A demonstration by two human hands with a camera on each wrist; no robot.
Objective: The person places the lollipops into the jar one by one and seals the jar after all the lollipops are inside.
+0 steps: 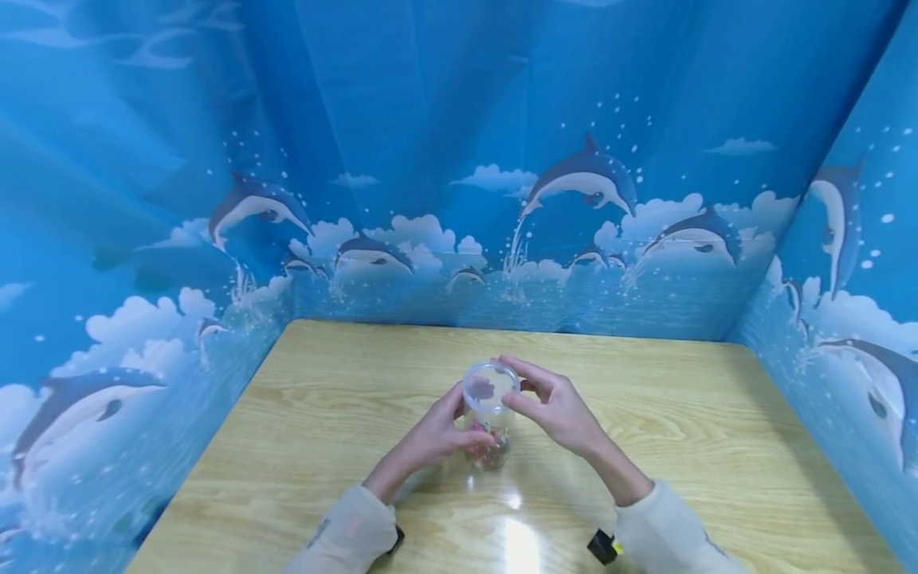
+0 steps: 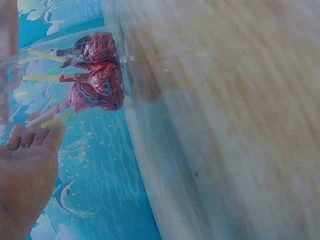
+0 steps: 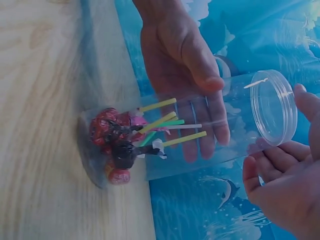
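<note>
A clear plastic jar stands upright on the table, a clear round lid on its top. Several lollipops lie at its bottom, heads down in red, pink and black wrappers, their yellow, green and white sticks pointing up. My left hand grips the jar's side, thumb across the front and fingers behind it. At the lid's rim, my right hand pinches the edge between its thumb and fingers. The left wrist view also shows the lollipops through the jar wall.
The jar stands on a wood-grain table. Blue curtains printed with dolphins and clouds hang behind the table and along both sides. Small black devices sit at the wrists, below light sleeves.
</note>
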